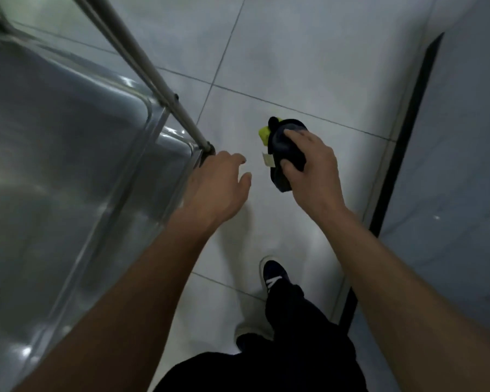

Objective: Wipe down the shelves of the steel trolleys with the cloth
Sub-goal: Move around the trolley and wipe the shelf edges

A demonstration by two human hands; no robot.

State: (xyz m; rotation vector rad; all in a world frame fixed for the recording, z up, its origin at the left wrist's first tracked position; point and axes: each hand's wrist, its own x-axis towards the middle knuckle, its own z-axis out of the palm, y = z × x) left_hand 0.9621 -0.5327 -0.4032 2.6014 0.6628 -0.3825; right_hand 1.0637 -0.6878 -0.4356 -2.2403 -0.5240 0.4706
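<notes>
Head view looks down on the right hand (311, 165), which grips a bunched dark cloth (287, 145) with a yellow-green patch, thumb and fingers wrapped round it, held above the floor and clear of the trolley. Beside it, the left hand (218, 185) is released, its fingers loosely spread, close to the corner post of the steel trolley (77, 154) without clearly touching it. That trolley's shiny shelf fills the left side. Pale floor tiles (294, 66) lie beneath, and a dark shoe (275, 275) steps forward below the arms.
</notes>
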